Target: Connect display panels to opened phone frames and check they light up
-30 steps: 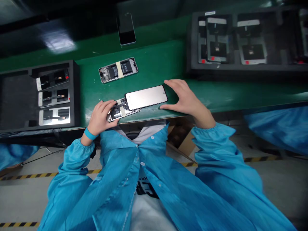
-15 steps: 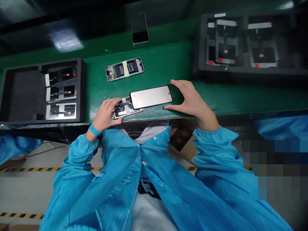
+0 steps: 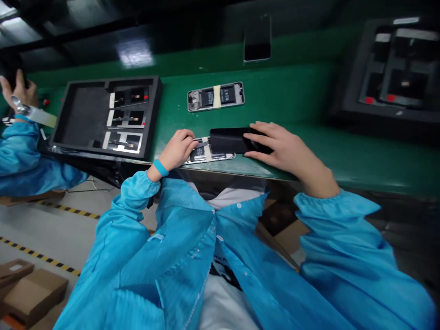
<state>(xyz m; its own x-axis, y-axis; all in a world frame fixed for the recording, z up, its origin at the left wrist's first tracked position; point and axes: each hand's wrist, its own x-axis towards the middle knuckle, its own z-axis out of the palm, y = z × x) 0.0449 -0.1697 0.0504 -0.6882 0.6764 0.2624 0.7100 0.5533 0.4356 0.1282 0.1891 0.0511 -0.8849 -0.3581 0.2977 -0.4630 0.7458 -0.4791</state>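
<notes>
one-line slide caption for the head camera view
Left hand at an opened phone, right hand holding a dark screen panel partly over it, at a green workbench.

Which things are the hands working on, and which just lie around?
Being worked on:
dark panel, under right hand
open phone, at left hand

Probably lying about:
taped phone farther back
dark phone behind
left tray
right tray

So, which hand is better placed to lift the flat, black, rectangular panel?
Probably the right hand: it spreads over the right end of the panel. The left hand is at the open, silver-framed phone body's left end.
</notes>
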